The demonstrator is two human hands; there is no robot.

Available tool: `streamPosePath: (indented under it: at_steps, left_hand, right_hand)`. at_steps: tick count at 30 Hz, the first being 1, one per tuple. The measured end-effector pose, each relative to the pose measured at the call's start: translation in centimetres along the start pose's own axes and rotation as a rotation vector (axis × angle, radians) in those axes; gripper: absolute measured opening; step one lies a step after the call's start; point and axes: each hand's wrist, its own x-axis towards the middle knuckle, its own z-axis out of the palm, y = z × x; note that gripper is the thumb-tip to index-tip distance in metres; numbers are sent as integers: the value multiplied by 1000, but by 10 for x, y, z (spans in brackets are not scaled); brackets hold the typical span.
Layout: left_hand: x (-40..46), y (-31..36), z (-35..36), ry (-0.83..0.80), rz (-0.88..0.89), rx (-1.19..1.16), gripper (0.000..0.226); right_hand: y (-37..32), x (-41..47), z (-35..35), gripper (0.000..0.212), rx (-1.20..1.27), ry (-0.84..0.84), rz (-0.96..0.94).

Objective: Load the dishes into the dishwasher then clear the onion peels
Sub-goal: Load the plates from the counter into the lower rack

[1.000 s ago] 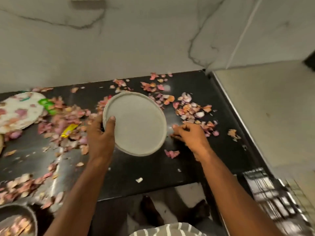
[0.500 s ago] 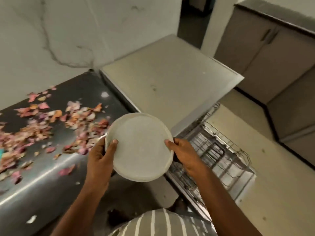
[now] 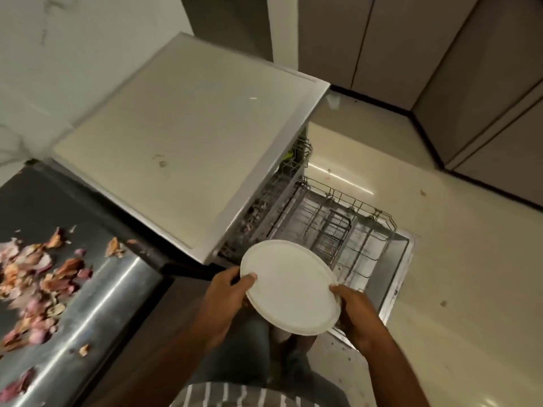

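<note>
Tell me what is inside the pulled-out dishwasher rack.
The rack shows bare wire tines and a small inner wire basket, with no dishes visible. Its near corner is hidden behind the plate held by the left hand and right hand.

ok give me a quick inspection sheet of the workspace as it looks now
surface: dark glossy countertop, left.
job's things: round white plate held above the pulled-out wire dishwasher rack; that rack looks bare.
clutter: pink and orange onion peels scattered on the countertop.
grippers: left hand and right hand grip opposite edges of the plate.
cables: nothing seen.
surroundings: cream dishwasher top, pale floor, grey cabinets.
</note>
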Motion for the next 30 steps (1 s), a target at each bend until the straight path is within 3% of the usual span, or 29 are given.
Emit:
streamPosePath:
  at_steps: [6, 12, 18, 23, 30]
  left_hand:
    - [89, -36, 53, 75, -227, -64, 22]
    - [186, -81, 95, 209, -368, -59, 31]
    - [258, -99, 114, 273, -346, -77, 47]
    - [298, -95, 113, 333, -320, -84, 53]
    - [296, -105, 113, 363, -325, -18, 47]
  right_hand:
    - [42, 41, -26, 25, 196, 17, 175]
    - [55, 128, -17, 21, 325, 170, 297]
    - [31, 216, 24, 17, 354, 181, 377]
    - [23, 282, 62, 26, 409, 166, 434]
    - [35, 319, 92, 20, 406, 134, 492]
